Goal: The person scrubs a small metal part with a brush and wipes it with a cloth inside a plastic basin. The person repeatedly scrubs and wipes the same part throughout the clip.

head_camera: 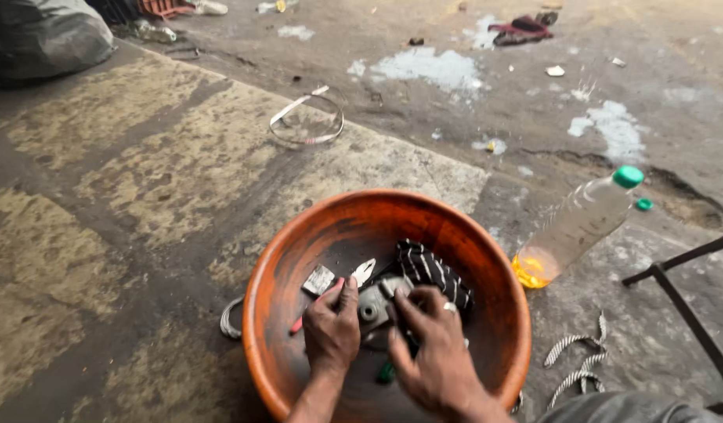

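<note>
Metal ring, far left: a small grey ring (pixel 231 319) is seen on the concrete floor (pixel 142 196), touching the outer left wall of the basin.
Basin: a round orange basin (pixel 283 258) is set on the floor, near its front edge in view; both hands are lowered into it.
Loose pieces: a flat grey metal scrap (pixel 319 280) and a pale blade-like piece (pixel 363 272) are found in the left half of the basin, just beyond the left hand.
Left hand: the left hand (pixel 331 329) is closed around a red-handled tool (pixel 314 307), whose long axis runs from lower left to upper right.
Metal part: a round grey metal part (pixel 374 301) lies in the basin's middle, between the two hands, just right of the left fingers (pixel 347 296) and touching them; both hands are about equally near.
Right hand: the right hand (pixel 432 352) is laid on the part's right side, fingers (pixel 408 309) curled against it; a full grip cannot be told.
Cloth: a black striped cloth (pixel 433 270) is bunched beyond the right hand.
Bottle: a clear plastic bottle (pixel 577 227) with a green cap and some orange liquid is tilted on the floor, right of the basin.
Far right: a dark metal frame (pixel 675 294) is seen.
</note>
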